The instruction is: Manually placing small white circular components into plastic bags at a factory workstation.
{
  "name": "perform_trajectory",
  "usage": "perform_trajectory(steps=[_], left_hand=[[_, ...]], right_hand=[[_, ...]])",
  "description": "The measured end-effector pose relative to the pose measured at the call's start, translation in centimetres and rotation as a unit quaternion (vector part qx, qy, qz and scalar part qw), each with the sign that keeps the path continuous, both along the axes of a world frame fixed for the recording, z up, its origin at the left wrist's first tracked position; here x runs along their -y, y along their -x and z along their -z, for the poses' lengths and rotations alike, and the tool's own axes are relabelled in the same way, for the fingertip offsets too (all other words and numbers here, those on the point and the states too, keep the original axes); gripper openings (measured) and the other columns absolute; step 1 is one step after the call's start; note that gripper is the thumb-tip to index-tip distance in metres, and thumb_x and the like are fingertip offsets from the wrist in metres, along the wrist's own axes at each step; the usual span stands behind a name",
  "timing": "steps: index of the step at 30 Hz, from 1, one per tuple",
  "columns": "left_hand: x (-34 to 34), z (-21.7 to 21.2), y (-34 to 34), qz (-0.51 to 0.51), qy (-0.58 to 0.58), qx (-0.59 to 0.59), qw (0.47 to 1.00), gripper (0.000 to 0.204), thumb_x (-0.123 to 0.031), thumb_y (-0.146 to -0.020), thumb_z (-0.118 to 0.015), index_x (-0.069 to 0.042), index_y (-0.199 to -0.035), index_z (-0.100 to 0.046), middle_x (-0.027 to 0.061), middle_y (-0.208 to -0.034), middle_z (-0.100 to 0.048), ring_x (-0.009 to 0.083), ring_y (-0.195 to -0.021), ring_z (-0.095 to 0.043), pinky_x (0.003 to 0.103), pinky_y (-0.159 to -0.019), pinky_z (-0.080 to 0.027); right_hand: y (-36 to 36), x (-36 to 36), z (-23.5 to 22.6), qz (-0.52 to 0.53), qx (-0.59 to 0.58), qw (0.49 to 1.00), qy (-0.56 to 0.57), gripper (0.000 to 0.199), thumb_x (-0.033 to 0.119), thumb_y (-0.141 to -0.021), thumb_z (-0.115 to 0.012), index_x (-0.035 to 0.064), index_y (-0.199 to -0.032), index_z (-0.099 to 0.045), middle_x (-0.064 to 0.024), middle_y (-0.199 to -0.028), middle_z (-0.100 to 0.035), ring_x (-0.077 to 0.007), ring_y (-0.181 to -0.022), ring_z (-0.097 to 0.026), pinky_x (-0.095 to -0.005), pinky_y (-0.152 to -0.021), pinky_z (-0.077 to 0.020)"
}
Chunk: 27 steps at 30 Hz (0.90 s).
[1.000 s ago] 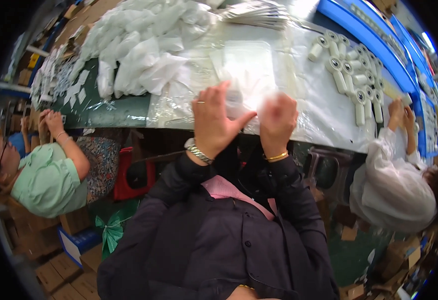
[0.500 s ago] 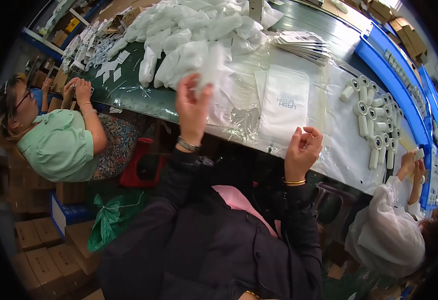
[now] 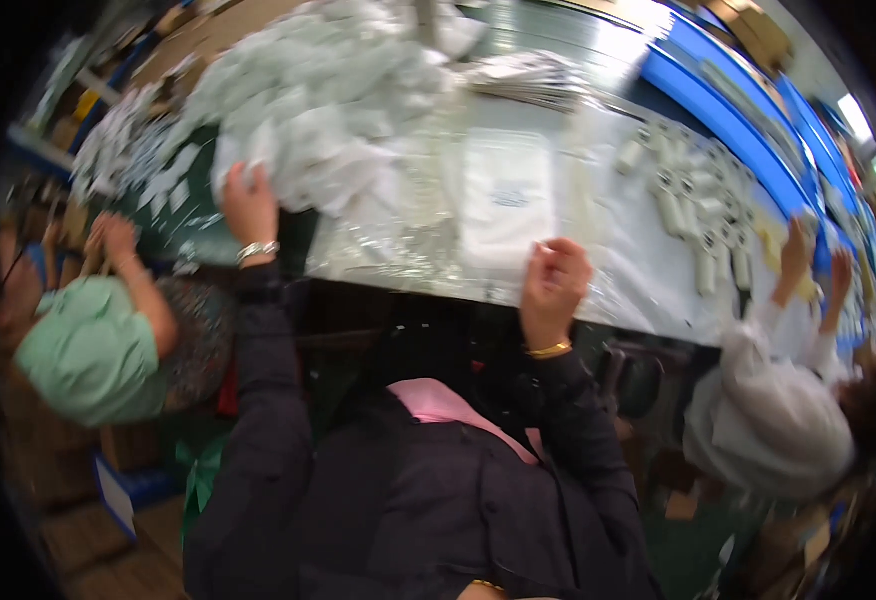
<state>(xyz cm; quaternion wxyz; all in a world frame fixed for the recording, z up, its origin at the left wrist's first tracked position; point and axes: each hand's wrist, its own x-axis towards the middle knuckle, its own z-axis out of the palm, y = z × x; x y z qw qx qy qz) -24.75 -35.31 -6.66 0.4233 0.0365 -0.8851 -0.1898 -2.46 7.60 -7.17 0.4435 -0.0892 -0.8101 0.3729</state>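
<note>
At the left of the table my left hand (image 3: 250, 207) is at the near edge of a large pile of white pouches (image 3: 308, 90). Its fingertips grip a white pouch (image 3: 261, 147), though motion softens the detail. My right hand (image 3: 555, 285) is curled, thumb and fingers drawn together, by the near right corner of a flat white pouch (image 3: 508, 165) with grey print. Whether anything small is between those fingers is hidden. Clear plastic film (image 3: 408, 240) lies crumpled on the table between my hands.
Beyond the flat pouch lies a stack of flat white packs (image 3: 528, 78). White rollers (image 3: 670, 205) crowd the right side, beside long blue trays (image 3: 718, 100). A co-worker in green (image 3: 93, 345) sits at the left, another in white (image 3: 773, 420) at the right.
My left hand has swung left from the middle of the table to the pile's left edge. The right hand stays by the flat pouch, its fingers drawn closer together. The whole view has shifted.
</note>
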Motion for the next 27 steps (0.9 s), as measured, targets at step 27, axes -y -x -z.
perform_trajectory(steps=[27], left_hand=[[-24.8, -3.3, -17.7, 0.489, -0.035, 0.067, 0.869, 0.029, -0.004, -0.094, -0.077, -0.006, -0.123, -0.071, 0.0101, -0.122, -0.074, 0.0329, -0.126, -0.066, 0.044, -0.11, -0.045]], right_hand=[[4.2, -20.1, -6.3, -0.048, 0.284, 0.894, 0.344, 0.071, 0.042, -0.102, -0.078, 0.0003, -0.153, -0.053, -0.0116, -0.088, -0.076, -0.0084, -0.066, -0.064, -0.024, -0.057, -0.049]])
